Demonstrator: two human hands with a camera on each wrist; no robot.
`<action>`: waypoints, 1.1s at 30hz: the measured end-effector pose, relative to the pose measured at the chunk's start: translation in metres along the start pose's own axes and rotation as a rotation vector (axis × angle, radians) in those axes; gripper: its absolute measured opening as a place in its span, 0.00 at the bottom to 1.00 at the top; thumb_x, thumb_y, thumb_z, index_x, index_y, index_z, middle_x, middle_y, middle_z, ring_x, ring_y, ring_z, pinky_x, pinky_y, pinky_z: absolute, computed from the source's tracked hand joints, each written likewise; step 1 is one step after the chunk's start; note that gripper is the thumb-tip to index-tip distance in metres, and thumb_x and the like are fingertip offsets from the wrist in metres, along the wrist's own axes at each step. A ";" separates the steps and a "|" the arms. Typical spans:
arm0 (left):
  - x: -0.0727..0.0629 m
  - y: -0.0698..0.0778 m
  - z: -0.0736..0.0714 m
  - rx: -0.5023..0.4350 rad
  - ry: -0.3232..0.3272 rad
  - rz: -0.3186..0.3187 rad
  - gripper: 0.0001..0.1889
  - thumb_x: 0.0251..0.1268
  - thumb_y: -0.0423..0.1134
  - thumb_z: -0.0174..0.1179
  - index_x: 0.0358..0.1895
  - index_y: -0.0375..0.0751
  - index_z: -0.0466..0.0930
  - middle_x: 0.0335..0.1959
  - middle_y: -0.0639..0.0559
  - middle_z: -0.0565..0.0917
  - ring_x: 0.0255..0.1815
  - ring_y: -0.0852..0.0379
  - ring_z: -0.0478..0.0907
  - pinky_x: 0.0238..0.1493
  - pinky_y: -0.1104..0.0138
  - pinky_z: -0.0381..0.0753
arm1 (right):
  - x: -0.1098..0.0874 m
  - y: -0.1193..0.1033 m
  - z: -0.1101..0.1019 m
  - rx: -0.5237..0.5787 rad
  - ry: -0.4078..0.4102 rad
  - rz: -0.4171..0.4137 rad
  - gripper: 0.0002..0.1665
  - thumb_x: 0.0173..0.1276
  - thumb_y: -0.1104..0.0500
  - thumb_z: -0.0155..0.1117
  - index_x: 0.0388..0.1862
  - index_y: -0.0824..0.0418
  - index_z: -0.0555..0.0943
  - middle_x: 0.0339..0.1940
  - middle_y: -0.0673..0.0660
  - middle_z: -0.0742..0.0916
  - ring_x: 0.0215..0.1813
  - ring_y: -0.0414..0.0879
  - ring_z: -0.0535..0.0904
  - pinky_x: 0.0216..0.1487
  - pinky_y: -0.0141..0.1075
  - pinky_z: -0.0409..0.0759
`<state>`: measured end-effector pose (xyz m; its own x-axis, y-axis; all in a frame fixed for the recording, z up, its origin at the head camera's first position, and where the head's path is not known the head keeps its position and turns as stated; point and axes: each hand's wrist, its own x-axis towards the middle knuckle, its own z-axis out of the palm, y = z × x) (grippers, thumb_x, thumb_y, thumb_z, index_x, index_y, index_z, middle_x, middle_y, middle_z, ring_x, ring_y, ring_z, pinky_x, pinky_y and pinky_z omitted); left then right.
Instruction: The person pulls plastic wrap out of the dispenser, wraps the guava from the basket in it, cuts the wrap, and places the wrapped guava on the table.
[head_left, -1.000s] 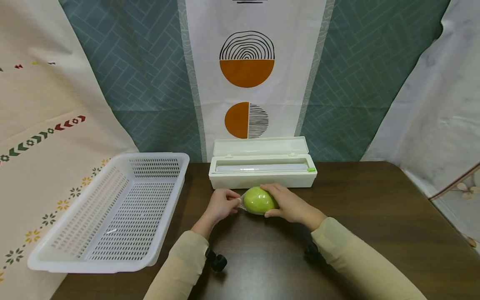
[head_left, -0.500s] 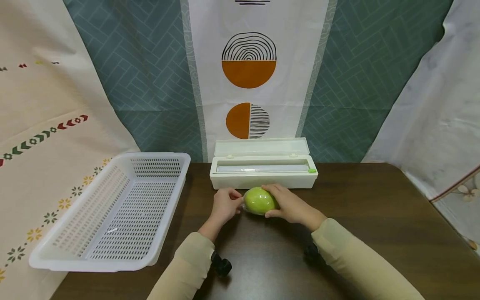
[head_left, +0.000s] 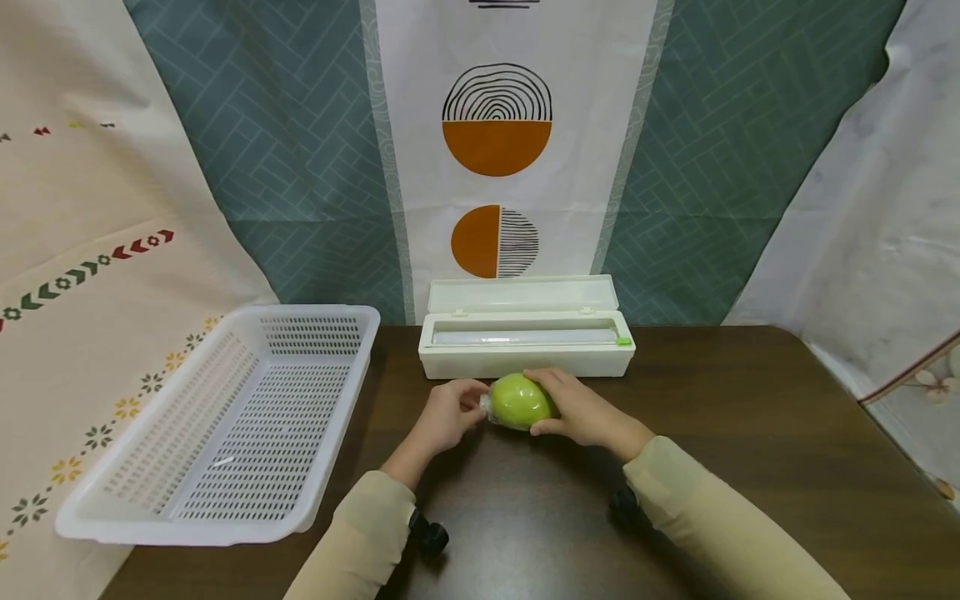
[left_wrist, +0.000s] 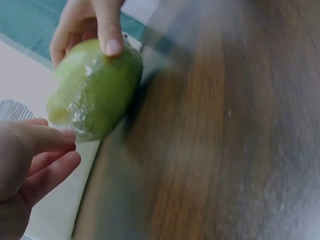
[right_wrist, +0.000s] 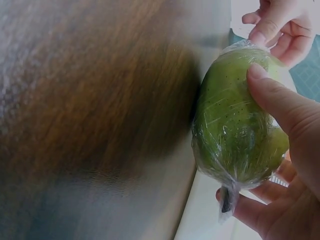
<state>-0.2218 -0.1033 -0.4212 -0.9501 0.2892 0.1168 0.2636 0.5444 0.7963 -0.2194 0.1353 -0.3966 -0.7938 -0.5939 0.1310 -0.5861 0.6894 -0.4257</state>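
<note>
A green oval fruit (head_left: pixel 517 402), wrapped in clear cling film (right_wrist: pixel 226 200), lies at the middle of the table in front of a white box. My right hand (head_left: pixel 583 414) grips it from the right, thumb along its near side. In the right wrist view the film is twisted to a tail around a dark stem at the end by my right fingers. My left hand (head_left: pixel 448 414) is at the fruit's other end, thumb and fingertips pinching the loose film there. The left wrist view shows those fingertips right at the shiny wrap (left_wrist: pixel 80 112).
Behind the fruit stands the white cling film dispenser box (head_left: pixel 525 362), its lid (head_left: pixel 522 294) raised, a film roll (head_left: pixel 525 337) and a green slider (head_left: pixel 623 341) inside. A white perforated basket (head_left: pixel 300 523) stands at the left, a small white scrap (head_left: pixel 223 462) in it.
The film end at the fruit's left, earlier drawn out between the left fingers, now shows as a short gathered bunch. The left hand has shifted and turned slightly; right hand and fruit stay put.
</note>
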 end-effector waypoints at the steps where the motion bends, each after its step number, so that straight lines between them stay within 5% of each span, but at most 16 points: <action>1: 0.000 -0.001 0.000 0.034 0.008 0.025 0.13 0.58 0.30 0.63 0.47 0.38 0.81 0.41 0.45 0.85 0.36 0.55 0.83 0.32 0.68 0.82 | 0.000 0.000 0.000 -0.001 0.001 -0.001 0.48 0.55 0.50 0.72 0.70 0.64 0.61 0.63 0.63 0.72 0.62 0.56 0.71 0.62 0.51 0.71; 9: 0.001 -0.004 -0.001 0.211 0.066 0.153 0.06 0.60 0.37 0.63 0.38 0.41 0.85 0.36 0.50 0.85 0.35 0.58 0.81 0.38 0.67 0.81 | 0.000 0.000 0.000 0.004 -0.013 0.014 0.48 0.55 0.50 0.72 0.71 0.63 0.60 0.64 0.63 0.71 0.63 0.56 0.70 0.63 0.51 0.70; 19: 0.008 -0.004 -0.005 0.173 0.010 0.176 0.03 0.61 0.35 0.62 0.30 0.43 0.84 0.27 0.55 0.83 0.28 0.63 0.75 0.33 0.70 0.76 | 0.000 0.002 0.001 -0.001 -0.006 -0.008 0.49 0.55 0.50 0.72 0.70 0.63 0.60 0.65 0.64 0.70 0.64 0.57 0.69 0.63 0.51 0.69; 28: 0.014 -0.003 0.000 -0.159 -0.025 -0.099 0.03 0.57 0.30 0.59 0.31 0.34 0.80 0.23 0.49 0.81 0.15 0.58 0.76 0.21 0.66 0.79 | 0.000 0.000 0.000 -0.003 -0.004 -0.020 0.48 0.56 0.50 0.71 0.70 0.64 0.60 0.65 0.64 0.70 0.64 0.57 0.69 0.63 0.52 0.69; 33: 0.016 -0.005 0.003 -0.245 -0.001 -0.171 0.05 0.57 0.30 0.61 0.35 0.31 0.81 0.25 0.46 0.82 0.12 0.59 0.72 0.19 0.66 0.78 | 0.001 0.000 0.000 0.001 -0.009 -0.018 0.48 0.56 0.50 0.71 0.70 0.64 0.59 0.66 0.64 0.70 0.65 0.57 0.69 0.64 0.52 0.69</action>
<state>-0.2373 -0.0991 -0.4251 -0.9771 0.2104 -0.0314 0.0519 0.3792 0.9239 -0.2197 0.1348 -0.3964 -0.7816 -0.6099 0.1307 -0.6001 0.6780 -0.4245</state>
